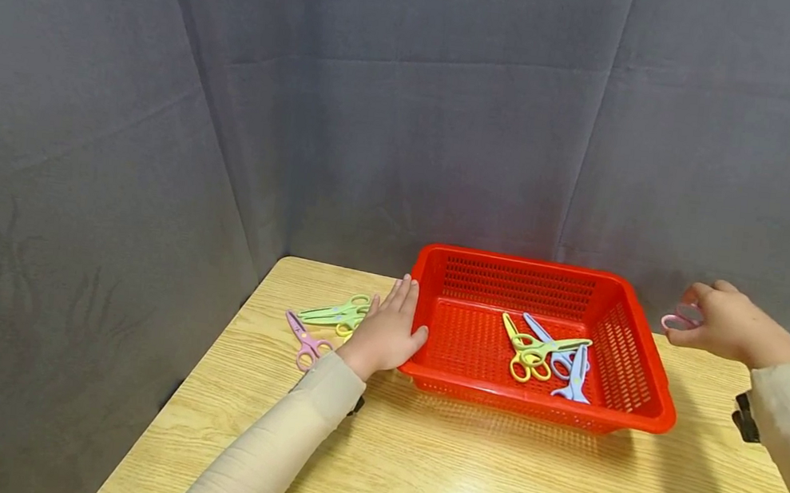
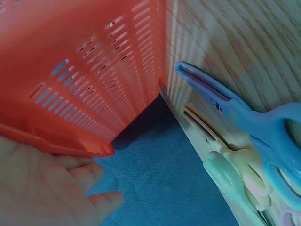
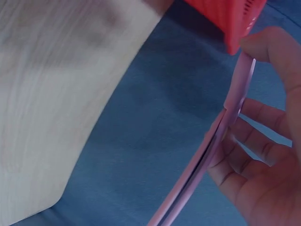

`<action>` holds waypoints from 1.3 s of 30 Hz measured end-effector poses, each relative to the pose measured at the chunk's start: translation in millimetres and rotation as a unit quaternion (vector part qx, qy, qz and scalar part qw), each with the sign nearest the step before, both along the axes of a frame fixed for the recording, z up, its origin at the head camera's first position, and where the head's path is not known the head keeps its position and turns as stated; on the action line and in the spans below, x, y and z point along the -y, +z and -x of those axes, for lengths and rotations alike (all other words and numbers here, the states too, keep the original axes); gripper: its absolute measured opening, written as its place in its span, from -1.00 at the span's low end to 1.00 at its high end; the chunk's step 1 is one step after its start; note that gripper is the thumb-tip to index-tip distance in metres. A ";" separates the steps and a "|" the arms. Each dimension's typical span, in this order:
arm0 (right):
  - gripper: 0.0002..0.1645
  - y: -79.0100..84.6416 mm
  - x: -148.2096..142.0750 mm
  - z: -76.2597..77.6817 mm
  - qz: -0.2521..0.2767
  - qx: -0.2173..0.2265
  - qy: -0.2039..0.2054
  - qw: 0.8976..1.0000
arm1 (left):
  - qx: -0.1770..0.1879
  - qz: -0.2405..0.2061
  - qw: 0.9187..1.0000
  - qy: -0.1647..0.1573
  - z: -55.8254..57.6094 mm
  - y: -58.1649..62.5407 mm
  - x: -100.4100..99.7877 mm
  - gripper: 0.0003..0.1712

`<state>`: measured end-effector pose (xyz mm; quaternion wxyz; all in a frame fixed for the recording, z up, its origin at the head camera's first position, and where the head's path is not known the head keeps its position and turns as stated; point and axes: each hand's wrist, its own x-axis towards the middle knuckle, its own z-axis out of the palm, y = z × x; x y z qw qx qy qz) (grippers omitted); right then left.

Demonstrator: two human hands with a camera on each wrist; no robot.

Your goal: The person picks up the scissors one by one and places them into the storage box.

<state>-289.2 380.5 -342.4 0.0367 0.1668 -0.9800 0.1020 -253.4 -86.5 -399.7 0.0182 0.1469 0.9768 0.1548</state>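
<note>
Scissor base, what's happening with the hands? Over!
Right hand pinching pink scissors, beside red basket. Left hand touching basket's left rim. Other scissors inside. Nothing covering basket. Over.

hand [image 2: 47, 188] touching red basket [image 2: 61, 42], scissors [image 2: 256, 123] on table [image 2: 225, 33]

Cannot read any text, label or number; can only make out tiny, illegible dark marks [image 2: 216, 106] on bluish scissors [image 2: 256, 126] and yellowish scissors [image 2: 235, 155] beside the red basket [image 1: 531, 399].
</note>
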 end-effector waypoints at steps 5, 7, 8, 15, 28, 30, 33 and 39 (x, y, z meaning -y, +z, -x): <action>-0.30 8.5 10.3 -0.4 0.014 0.005 -0.006 1.000 | 0.004 -0.003 1.000 0.005 -1.0 0.9 0.5 -0.10; -0.31 10.6 14.5 -0.9 0.018 0.009 -0.008 1.000 | 0.005 -0.005 1.000 0.005 -1.4 1.4 0.4 -0.10; -0.31 11.3 16.3 -1.1 0.018 0.009 -0.009 1.000 | 0.004 -0.005 1.000 0.004 -1.4 1.5 0.4 -0.10; -0.29 16.3 29.6 -0.9 0.036 0.018 -0.015 0.999 | -0.003 -0.007 1.000 0.000 0.6 1.5 0.5 -0.10; -0.32 26.3 67.8 -0.2 0.022 -0.003 0.018 1.000 | -0.003 -0.011 1.000 0.001 1.6 -0.7 0.4 -0.10; -0.32 27.0 72.3 -0.4 0.020 -0.006 0.025 0.999 | -0.004 -0.012 1.000 0.001 2.0 -1.5 0.3 -0.10; -0.30 27.4 77.7 -0.5 0.023 -0.006 0.032 0.999 | -0.003 -0.014 1.000 0.000 2.4 -2.8 0.3 -0.10; -0.30 26.9 88.4 0.5 0.032 0.003 0.038 0.999 | 0.002 -0.011 1.000 0.001 1.7 -3.6 0.4 -0.10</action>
